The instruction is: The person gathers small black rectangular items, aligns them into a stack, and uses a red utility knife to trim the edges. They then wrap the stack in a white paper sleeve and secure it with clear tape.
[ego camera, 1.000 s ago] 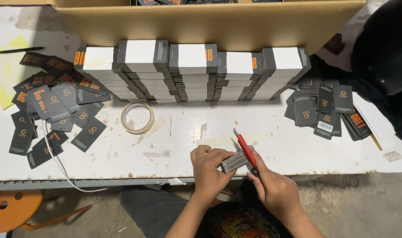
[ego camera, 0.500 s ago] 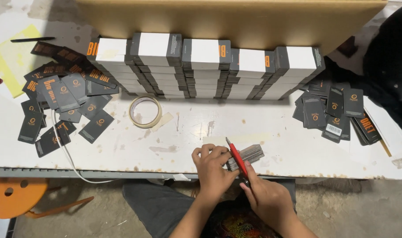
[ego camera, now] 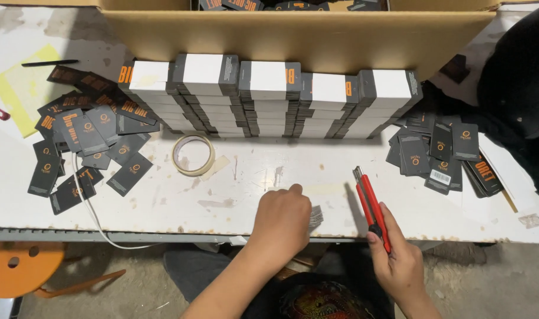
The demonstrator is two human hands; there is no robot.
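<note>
Head view is showing the left hand (ego camera: 283,217) pressing a small grey card stack (ego camera: 315,215) at the table's near edge (ego camera: 163,227), while the right hand (ego camera: 399,269) is gripping a red box cutter (ego camera: 371,207); a careless swing is risking cut fingers.

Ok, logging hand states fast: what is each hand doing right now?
Left hand: closed over a small grey stack of cards on the table edge.
Right hand: closed, holding a red utility knife.

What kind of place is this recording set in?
Probably a small packing workshop: a worn white worktable holds rows of stacked banded cards, loose dark tags, a tape roll and a cardboard box.
</note>
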